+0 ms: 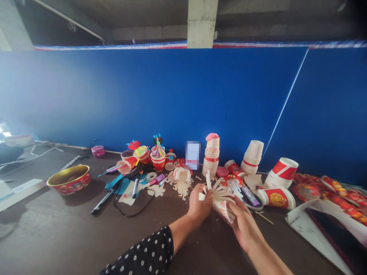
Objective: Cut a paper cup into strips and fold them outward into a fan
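Note:
A paper cup [222, 208] with its wall cut into strips is held between both hands above the table. The strips fan outward, and a red pattern shows on its outer side. My left hand [200, 204] is closed on the strips at the cup's left side. On the right side, my right hand [243, 221] grips the cup with its fingers around it. Behind the hands stands a tall stack of patterned paper cups [211, 156] with a pink lump on top. Another cut paper cup [182, 181] lies beyond my left hand among paper scraps.
A red and gold bowl [70, 179] sits at left, near a black marker [106, 198]. Decorated cups [158, 159] stand at the back. White cups [252, 156], a red cup on its side [276, 198] and a phone [338, 238] on papers are at right. A blue partition [143, 95] rises behind.

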The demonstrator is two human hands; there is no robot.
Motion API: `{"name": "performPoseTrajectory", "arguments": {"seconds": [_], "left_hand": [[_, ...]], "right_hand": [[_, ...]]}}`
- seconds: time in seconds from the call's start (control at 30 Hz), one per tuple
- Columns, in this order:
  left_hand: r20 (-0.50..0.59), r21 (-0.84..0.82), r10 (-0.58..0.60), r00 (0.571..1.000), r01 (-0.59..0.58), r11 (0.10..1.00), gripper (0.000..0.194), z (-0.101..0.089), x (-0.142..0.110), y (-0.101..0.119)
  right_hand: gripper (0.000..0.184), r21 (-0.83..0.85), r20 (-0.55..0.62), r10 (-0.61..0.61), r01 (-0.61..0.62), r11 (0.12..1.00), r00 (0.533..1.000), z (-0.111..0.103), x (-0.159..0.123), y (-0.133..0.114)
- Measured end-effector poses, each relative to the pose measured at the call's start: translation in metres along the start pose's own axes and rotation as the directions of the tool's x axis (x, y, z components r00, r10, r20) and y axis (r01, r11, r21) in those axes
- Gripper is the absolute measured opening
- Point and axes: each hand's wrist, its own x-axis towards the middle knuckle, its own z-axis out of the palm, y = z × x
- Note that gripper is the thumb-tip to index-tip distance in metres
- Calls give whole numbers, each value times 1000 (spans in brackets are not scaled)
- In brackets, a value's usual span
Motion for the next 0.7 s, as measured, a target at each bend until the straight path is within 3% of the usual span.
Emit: {"name": "performPoseTrajectory", "arguments": {"seconds": [0.13,0.33,0.5,0.7], "left_hand": [[-37,-4,60,998,-60,998,11,5,-4,-5],[14,29,150,989,-151,988,6,6,-13,3],[111,-36,162,981,-159,987,10,5,-16,10],[63,-14,190,980,-190,982,19,5,-11,5]], "right_hand": [[36,-70,28,-11,13,997,1000,4,-1,0],[21,-153,53,-136,142,978,989,0,1,0],[23,-288,-7,-183,173,942,983,-3,3,1],[29,-344,-19,-168,151,927,986,-4,7,6]]}}
